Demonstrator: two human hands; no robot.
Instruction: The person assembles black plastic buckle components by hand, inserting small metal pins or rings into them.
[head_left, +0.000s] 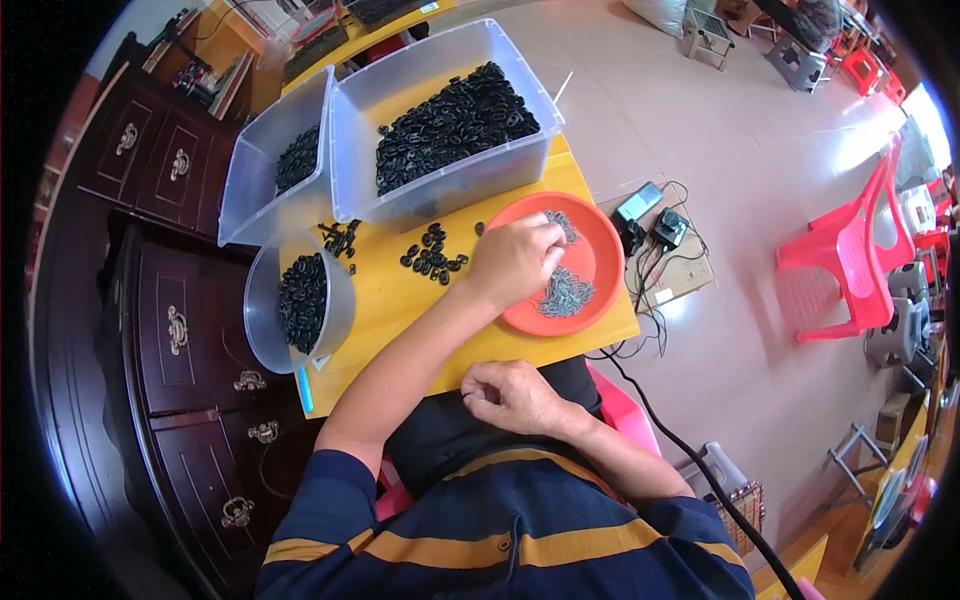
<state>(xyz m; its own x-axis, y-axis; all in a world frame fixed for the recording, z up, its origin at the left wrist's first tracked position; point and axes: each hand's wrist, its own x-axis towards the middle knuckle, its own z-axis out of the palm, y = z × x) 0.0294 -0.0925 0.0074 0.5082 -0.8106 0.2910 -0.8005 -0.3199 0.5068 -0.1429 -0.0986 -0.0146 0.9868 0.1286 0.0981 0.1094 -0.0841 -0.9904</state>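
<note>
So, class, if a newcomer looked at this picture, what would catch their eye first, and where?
First, probably, the round orange bowl at the right end of the yellow table, holding thin grey pieces, with the left hand reaching over its left side. Next, the big translucent bin of black parts at the table's far side. Away to the right stands a bright pink chair.

So the left hand (510,260) was in over the orange-red bowl (607,245), fingers bent down at the little grey metal pins (566,294). Right hand (520,397) just sat loosely curled by the near edge of the yellow table (385,310). Loose black pieces (435,260) lay left of the bowl, with a big clear bin (480,180) full of more behind them.
</note>
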